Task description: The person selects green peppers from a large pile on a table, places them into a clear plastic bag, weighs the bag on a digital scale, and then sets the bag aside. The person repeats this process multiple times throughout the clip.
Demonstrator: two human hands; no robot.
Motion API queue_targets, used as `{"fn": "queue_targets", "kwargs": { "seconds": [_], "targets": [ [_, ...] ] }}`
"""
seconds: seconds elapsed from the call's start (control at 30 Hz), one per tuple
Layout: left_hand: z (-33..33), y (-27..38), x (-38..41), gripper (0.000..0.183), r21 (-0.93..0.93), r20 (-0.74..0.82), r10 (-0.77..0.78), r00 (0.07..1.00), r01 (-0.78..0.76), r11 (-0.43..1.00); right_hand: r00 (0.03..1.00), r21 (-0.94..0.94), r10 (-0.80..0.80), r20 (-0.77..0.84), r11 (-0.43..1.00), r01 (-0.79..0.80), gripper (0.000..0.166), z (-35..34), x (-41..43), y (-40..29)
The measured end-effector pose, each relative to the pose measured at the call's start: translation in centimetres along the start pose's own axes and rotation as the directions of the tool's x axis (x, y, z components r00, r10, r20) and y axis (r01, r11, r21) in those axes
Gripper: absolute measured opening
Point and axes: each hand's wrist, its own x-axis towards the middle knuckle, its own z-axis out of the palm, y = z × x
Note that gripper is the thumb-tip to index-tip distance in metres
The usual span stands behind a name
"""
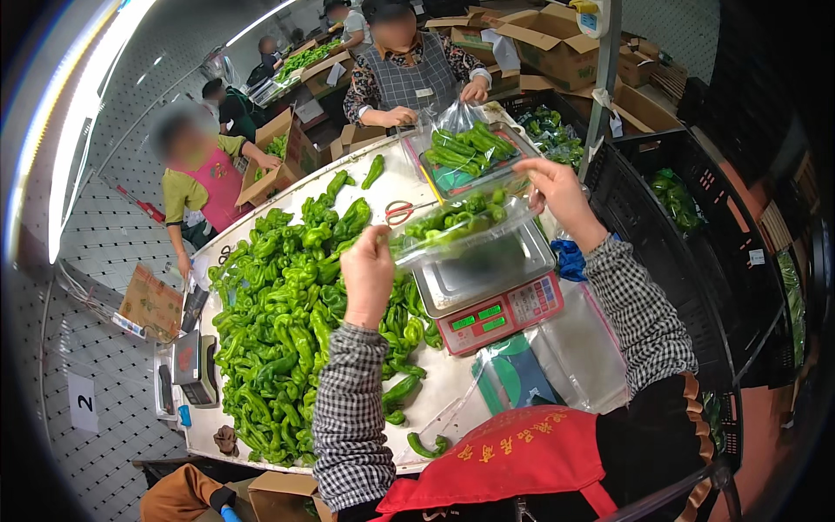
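Note:
Between my hands hangs a clear plastic bag of green peppers point(456, 220), above the steel pan of a red digital scale point(501, 313). My left hand point(368, 274) grips one end of the bag, and my right hand point(554, 196) pinches the other. A large heap of green peppers point(287, 326) covers the table to the left. Scissors with red handles point(399, 210) lie just beyond my left hand. Flat clear bags point(574, 346) are stacked at the near right of the scale. Across the table, a person holds another bag of peppers point(473, 147) over a second scale.
Black plastic crates point(685, 261) stand along the right side. Cardboard boxes point(554, 46) are piled behind the far person. At the left, a co-worker in a pink apron point(222, 186) reaches into a box point(277, 156). A metal post point(603, 85) rises at the table's far right corner.

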Motion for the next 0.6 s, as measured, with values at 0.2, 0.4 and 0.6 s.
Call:
{"fn": "queue_targets", "kwargs": {
  "seconds": [0.2, 0.4, 0.6],
  "targets": [
    [7.8, -5.7, -10.0, 0.037, 0.003, 0.114, -0.236, 0.965, 0.237, 0.972, 0.991, -0.374, -0.047, -0.127, 0.928, -0.004, 0.029, -1.6, -7.6, 13.4],
    [10.0, -8.2, -18.5, 0.049, -0.209, 0.208, -0.489, 0.847, 0.527, 0.824, 0.979, -0.346, 0.152, -0.139, 0.918, -0.192, 0.038, -1.2, -14.2, 15.6],
    [9.0, -8.3, -19.6, 0.019, -0.348, 0.517, -0.621, 0.589, 0.807, 0.477, 0.985, -0.480, 0.002, -0.172, 0.873, -0.086, 0.038, -1.5, -16.3, 14.4]
  ]
}}
